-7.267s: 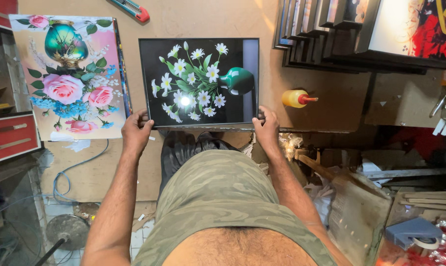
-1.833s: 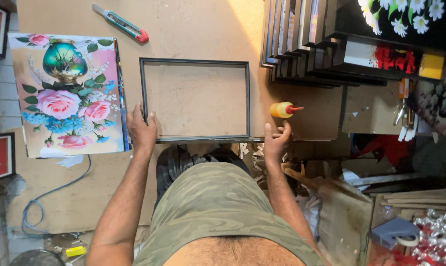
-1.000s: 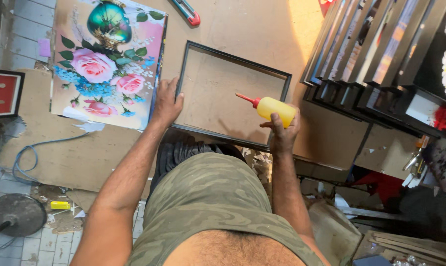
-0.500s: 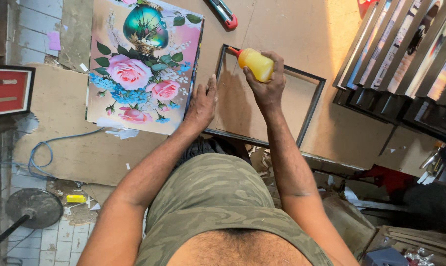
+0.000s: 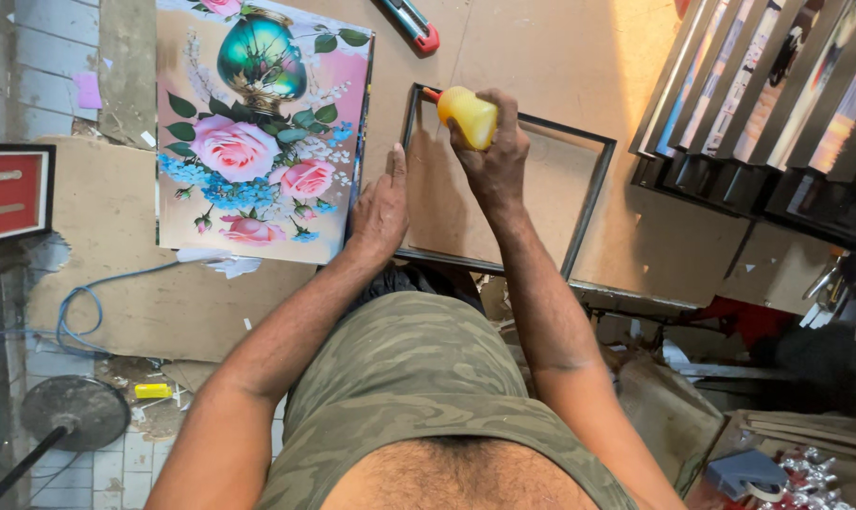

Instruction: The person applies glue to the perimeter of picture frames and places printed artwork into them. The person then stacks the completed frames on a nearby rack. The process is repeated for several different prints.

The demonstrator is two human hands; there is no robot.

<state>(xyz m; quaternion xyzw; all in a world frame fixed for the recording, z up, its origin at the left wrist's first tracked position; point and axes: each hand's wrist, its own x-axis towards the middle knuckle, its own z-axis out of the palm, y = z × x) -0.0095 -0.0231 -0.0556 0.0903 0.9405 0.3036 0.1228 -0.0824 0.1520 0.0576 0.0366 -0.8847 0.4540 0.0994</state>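
Note:
An empty black picture frame (image 5: pixel 593 184) lies flat on the brown work board. My right hand (image 5: pixel 494 156) grips a yellow squeeze bottle (image 5: pixel 466 115) with a red nozzle, tipped toward the frame's far left corner. My left hand (image 5: pixel 381 208) lies flat with fingers together on the frame's left rail, holding it down. Just left of the frame lies a flower print (image 5: pixel 263 132) with pink roses and a teal vase.
A red-handled utility knife (image 5: pixel 414 21) lies beyond the frame. A row of stacked framed pictures (image 5: pixel 768 104) leans at the right. A red framed piece (image 5: pixel 10 192) sits at far left. A blue cable (image 5: pixel 78 307) and a fan base (image 5: pixel 74 413) are on the tiled floor.
My right hand picked up the yellow bottle from the right of the frame and carried it to the frame's far left corner. My left hand stayed on the left rail. The view shifted.

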